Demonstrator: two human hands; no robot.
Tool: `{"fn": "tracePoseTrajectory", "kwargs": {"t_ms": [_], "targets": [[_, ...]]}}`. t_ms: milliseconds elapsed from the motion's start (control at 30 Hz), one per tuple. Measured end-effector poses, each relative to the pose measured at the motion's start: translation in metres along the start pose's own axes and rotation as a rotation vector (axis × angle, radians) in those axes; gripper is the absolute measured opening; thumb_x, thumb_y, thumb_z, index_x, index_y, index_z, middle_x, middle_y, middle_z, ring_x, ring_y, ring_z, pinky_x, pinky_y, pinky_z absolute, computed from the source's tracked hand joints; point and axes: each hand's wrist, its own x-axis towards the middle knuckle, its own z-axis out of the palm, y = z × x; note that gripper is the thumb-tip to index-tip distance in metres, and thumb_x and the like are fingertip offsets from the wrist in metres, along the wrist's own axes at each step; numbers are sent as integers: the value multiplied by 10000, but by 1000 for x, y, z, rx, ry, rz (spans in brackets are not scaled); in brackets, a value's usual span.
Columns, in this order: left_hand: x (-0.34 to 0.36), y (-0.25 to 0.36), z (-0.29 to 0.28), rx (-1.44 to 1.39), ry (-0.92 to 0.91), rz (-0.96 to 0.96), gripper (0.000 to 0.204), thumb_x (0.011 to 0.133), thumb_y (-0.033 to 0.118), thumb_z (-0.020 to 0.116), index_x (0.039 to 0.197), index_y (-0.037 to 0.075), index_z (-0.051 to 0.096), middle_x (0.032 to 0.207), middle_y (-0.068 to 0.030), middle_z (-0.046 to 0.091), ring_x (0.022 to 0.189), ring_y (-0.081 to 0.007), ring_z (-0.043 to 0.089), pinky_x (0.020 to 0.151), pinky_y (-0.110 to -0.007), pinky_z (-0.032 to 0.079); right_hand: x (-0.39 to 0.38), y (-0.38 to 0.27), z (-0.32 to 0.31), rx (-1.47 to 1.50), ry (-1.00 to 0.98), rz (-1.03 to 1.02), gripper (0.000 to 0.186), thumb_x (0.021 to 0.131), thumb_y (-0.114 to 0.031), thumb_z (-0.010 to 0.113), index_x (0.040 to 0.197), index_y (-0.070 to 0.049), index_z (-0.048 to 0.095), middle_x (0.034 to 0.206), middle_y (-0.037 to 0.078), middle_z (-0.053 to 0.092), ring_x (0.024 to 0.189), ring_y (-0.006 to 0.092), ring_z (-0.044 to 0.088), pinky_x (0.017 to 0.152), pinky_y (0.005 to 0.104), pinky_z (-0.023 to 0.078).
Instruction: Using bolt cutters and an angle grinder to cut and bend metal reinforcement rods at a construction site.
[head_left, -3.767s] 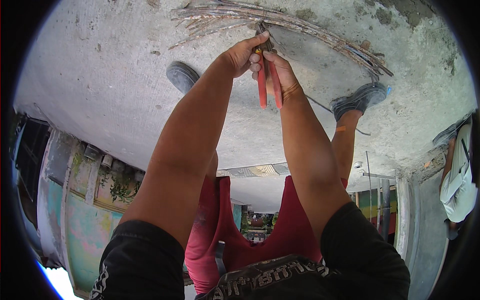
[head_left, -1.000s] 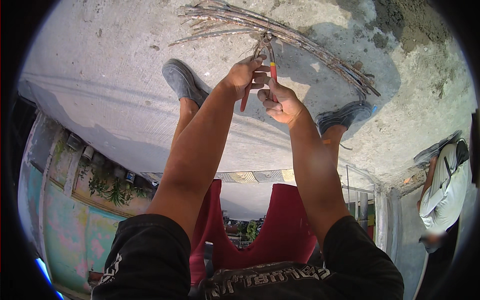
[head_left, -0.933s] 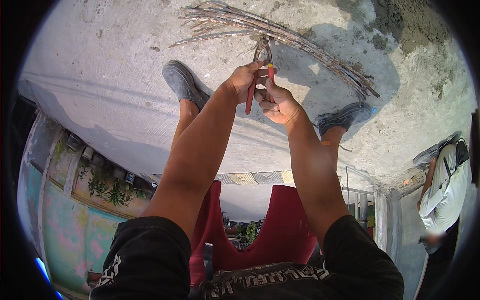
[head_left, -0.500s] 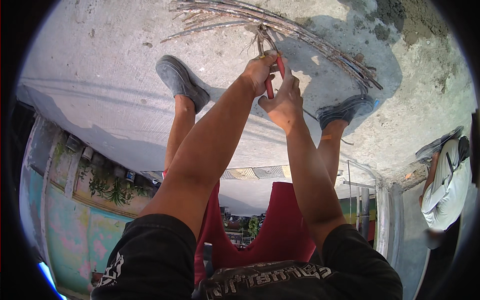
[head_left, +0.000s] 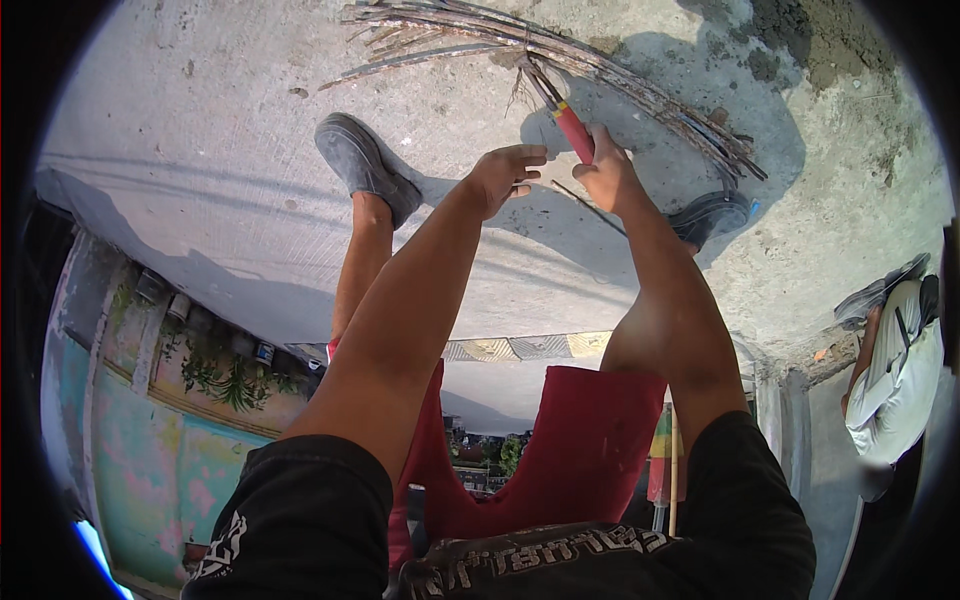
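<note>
"Head view: state the grip."

"Right hand (head_left: 608, 180) closed around the red-sleeved, yellow-banded metal pincers (head_left: 574, 133), handles together. Left hand (head_left: 503, 176) loosely open, fingers spread, nothing seen in it, apart from the tool."

"Location of the pincers?"

"Above the pale grey concrete floor (head_left: 220, 130), head at the near edge of a curved bundle of rusty, flaking metal rods (head_left: 625, 78). Thin wire strands hang beside the head. Whether the jaws bite on wire, I cannot tell."

"Obstructions?"

"Right hand hides the handle ends. A thin dark rod (head_left: 592, 208) lies on the concrete between the hands and partly behind the right arm. The bundle's right end lies near the dark grey right shoe (head_left: 715, 215), itself partly covered by that arm."

"Surroundings?"

"Matching left shoe (head_left: 362, 165), well clear of the rods; dark loose soil (head_left: 782, 28) at upper right; a white-clothed person (head_left: 905, 365) at far right."
</note>
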Motion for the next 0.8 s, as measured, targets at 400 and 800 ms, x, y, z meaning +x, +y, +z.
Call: {"fn": "tracePoseTrajectory", "kwargs": {"t_ms": [400, 800], "targets": [[22, 91, -11, -260, -239, 129, 992, 756, 824, 514, 1307, 0, 510, 1241, -188, 601, 1198, -293, 549, 1070, -443, 379, -30, -34, 43, 2065, -858, 102, 692, 783, -201, 604, 1384, 64, 384, 1015, 149, 625, 833, 287, 630, 729, 396, 496], [37, 102, 52, -162, 435, 57, 292, 923, 319, 633, 915, 27, 649, 736, -60, 655, 641, -168, 645, 574, -274, 495, -60, -76, 11, 726, -26, 276, 932, 727, -272, 822, 1418, 28, 272, 1132, 208, 559, 943, 353, 653, 813, 474, 525]]}}
